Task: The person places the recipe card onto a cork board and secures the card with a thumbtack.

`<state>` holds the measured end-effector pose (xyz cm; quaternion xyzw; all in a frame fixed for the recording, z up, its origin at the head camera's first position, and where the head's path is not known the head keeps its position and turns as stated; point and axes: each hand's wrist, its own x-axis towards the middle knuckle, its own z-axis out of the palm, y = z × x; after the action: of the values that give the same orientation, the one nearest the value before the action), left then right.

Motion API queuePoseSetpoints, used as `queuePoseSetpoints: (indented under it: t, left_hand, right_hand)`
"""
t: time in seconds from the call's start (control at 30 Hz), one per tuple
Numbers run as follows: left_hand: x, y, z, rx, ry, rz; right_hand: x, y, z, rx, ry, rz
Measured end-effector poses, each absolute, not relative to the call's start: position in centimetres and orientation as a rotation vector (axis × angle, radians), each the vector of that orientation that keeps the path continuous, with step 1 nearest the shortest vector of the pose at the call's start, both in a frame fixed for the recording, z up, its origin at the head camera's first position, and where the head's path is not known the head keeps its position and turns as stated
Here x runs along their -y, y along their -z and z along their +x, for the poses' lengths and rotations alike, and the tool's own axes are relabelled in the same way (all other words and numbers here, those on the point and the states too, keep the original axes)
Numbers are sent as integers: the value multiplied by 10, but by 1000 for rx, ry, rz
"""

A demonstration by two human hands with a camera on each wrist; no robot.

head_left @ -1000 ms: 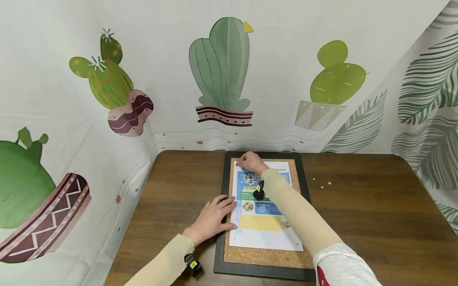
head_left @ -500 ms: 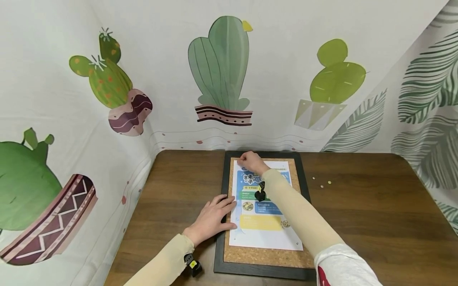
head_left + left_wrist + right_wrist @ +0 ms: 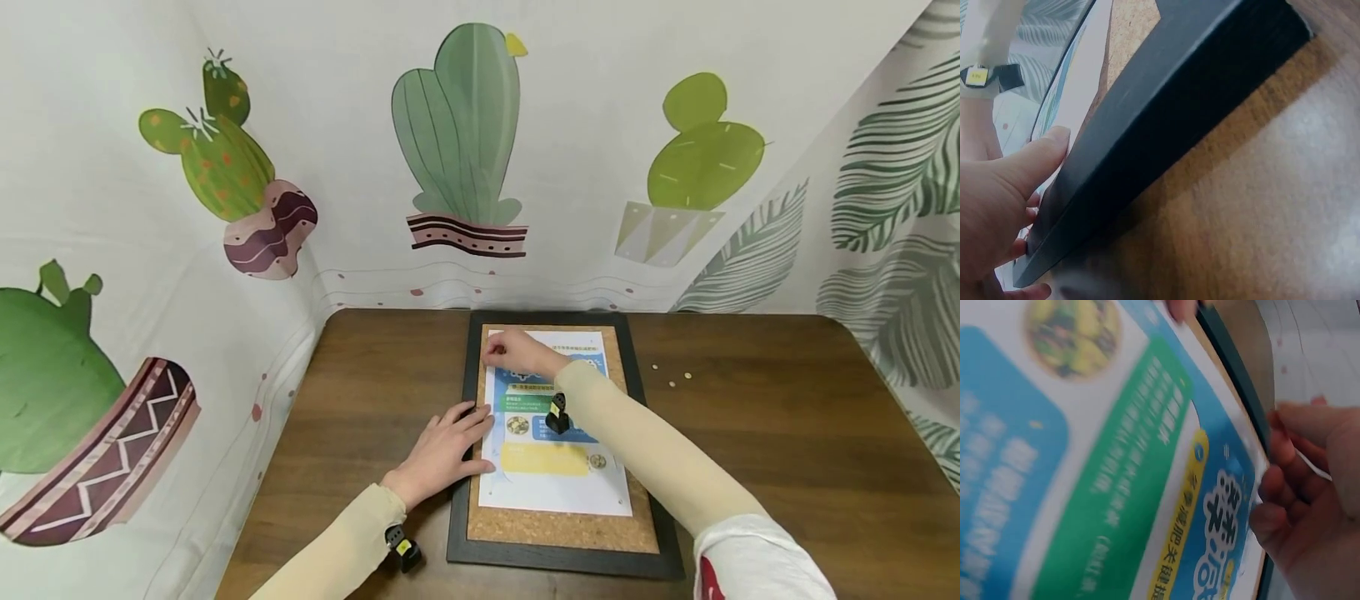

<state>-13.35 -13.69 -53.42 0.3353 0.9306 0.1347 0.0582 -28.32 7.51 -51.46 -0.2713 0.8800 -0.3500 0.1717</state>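
Observation:
A printed poster (image 3: pixel 546 492) lies on a cork board (image 3: pixel 562 528) with a black frame (image 3: pixel 558 558). My left hand (image 3: pixel 442 454) rests with fingers spread across the frame's left side, fingertips at the poster's edge. In the left wrist view, the thumb (image 3: pixel 1041 156) lies along the frame's upper face. My right hand (image 3: pixel 519 352) is at the poster's top left, its fingers curled in. In the right wrist view the thumb (image 3: pixel 1310 419) meets the curled fingers, and no held thing shows between them. Small round tacks show at the poster's lower left (image 3: pixel 491 493) and lower right (image 3: pixel 620 502).
Several small pale round pieces (image 3: pixel 672 384) lie on the brown wooden table (image 3: pixel 757 450) right of the board. A white cloth with printed cacti (image 3: pixel 472 125) hangs behind and to the left. A black wrist camera (image 3: pixel 557 414) hangs below the right forearm.
My right hand has shifted slightly left and nearer along the poster's upper left corner. A red bit seen at its fingertips earlier no longer shows in the head view. The left hand stays put.

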Motion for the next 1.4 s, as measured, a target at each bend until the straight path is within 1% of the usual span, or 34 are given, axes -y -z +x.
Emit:
queuePoseSetpoints:
  t: [0.17, 0.3, 0.5, 0.73, 0.97, 1.4]
  left_hand:
    - [137, 533, -132, -2857, -301, 1063]
    - [137, 533, -129, -2893, -212, 1112]
    - [137, 534, -128, -2912, -193, 1151]
    - [140, 533, -127, -2895, -259, 1144]
    - [139, 533, -126, -2900, -244, 1147]
    - [140, 535, -126, -2903, -249, 1144]
  right_hand:
    - [-68, 511, -265, -2354, 854, -979]
    - [-64, 509, -253, -2295, 826, -1060]
    - [-63, 511, -245, -2280, 820, -1063]
    - [-59, 518, -245, -2334, 792, -1073]
    - [-60, 518, -244, -2401, 742, -1110]
    - [-70, 516, -247, -2399, 752, -1050]
